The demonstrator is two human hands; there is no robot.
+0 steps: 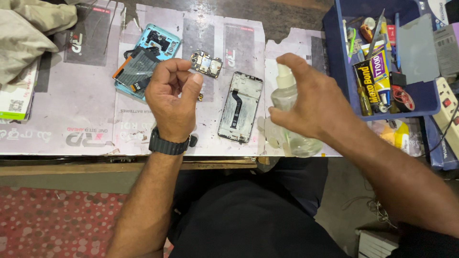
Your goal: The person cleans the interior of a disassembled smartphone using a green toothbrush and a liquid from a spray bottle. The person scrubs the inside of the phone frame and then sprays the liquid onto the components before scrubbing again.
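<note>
Two hands hover over the worktop [71,119]. The right hand [311,107] is wrapped around a small clear plastic spray bottle [287,107] that stands upright, its white nozzle under the forefinger and aimed left. The left hand [172,98] is curled, grip pressed together, just left of the nozzle; whether it pinches something I cannot tell. Between them lies a long silver phone frame [240,107]. Farther right, a blue plastic tray [334,57] holds glue tubes and tools.
</note>
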